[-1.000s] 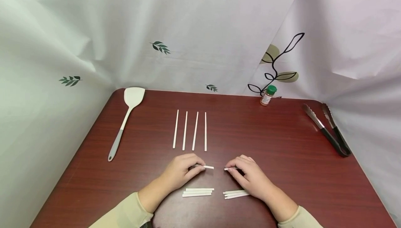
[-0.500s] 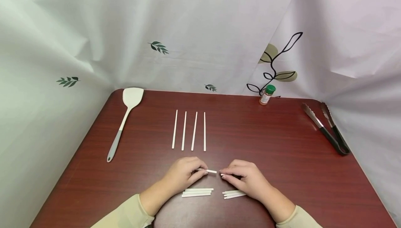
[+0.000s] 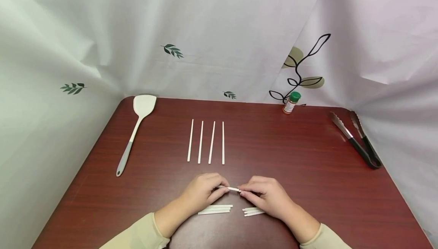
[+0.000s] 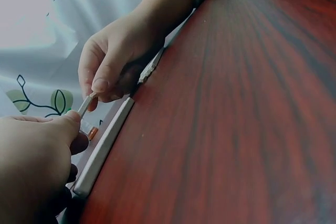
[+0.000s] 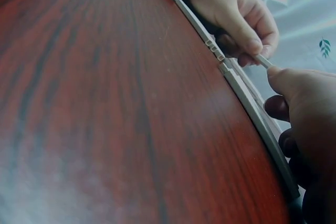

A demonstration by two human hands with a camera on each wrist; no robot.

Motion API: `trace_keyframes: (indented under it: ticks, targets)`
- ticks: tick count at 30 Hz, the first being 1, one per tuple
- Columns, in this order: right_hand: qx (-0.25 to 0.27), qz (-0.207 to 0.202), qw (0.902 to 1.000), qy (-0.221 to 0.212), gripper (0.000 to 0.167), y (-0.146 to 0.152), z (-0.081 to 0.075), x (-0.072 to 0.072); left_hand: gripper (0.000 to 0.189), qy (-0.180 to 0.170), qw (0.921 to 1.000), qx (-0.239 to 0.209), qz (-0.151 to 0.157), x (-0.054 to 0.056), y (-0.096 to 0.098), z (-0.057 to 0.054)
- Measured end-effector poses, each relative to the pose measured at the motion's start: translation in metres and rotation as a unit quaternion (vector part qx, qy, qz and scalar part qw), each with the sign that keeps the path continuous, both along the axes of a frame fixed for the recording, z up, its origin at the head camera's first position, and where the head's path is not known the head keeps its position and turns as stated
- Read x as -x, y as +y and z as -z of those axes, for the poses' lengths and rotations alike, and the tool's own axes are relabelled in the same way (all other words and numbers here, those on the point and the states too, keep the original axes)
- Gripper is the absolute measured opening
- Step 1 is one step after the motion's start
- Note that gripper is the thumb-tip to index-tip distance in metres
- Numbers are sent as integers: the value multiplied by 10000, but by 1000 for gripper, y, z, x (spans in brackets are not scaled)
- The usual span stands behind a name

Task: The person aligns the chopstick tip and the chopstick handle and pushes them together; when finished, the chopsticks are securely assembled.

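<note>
Between my left hand (image 3: 204,190) and right hand (image 3: 270,195), two short white pieces that look like chopstick halves meet end to end. My left thumb and fingers pinch the left chopstick piece (image 3: 233,189). With thumb and fingertips, my right hand pinches the other piece, mostly hidden in the head view; the left wrist view shows the chopstick pieces (image 4: 84,106) in line between both thumbs. Below the hands lie a left pile of short pieces (image 3: 219,208) and a right pile (image 3: 252,212), each partly covered by a hand. Whether the pieces are joined cannot be told.
Several long white chopsticks (image 3: 212,142) lie side by side beyond my hands. A white spatula (image 3: 128,148) with a grey handle lies at left. A green-capped spice jar (image 3: 289,106) stands at the back; black-handled tongs (image 3: 359,146) lie at far right. Fabric surrounds the dark red table (image 3: 291,142).
My hands have come together, left moving right and right moving left and slightly nearer. The gap between the two held chopstick pieces has closed. Piles and long chopsticks have stayed put.
</note>
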State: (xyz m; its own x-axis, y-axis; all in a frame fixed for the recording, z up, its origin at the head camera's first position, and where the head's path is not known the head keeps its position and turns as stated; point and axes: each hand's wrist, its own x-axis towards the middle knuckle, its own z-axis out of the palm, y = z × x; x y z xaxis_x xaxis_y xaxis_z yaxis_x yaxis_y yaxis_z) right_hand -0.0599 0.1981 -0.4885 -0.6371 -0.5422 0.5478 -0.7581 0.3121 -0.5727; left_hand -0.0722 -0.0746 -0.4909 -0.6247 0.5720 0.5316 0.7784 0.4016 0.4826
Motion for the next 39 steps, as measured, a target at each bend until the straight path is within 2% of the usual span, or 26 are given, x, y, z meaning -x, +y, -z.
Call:
trace_keyframes:
  ticks: [6,13,21,29,35,39]
  targets:
    - [-34,68,10000,40,17,0,1,0,11,11,10000,63,36,0,0,1]
    - [-86,258,9995,189,17,-2,3,0,12,-228,9996,51,151,-1,1,0]
    - [-135,386,9990,205,16,-4,3,-2,11,-244,9996,91,134,-2,2,1]
    - [-249,678,9972,174,16,-4,3,-3,12,-268,9996,73,62,-3,3,-1]
    - [-124,734,9972,119,18,-6,3,-4,12,-265,9996,100,31,-4,5,-2]
    - [173,790,9965,190,24,-7,3,-2,13,-212,9998,31,35,-3,4,0]
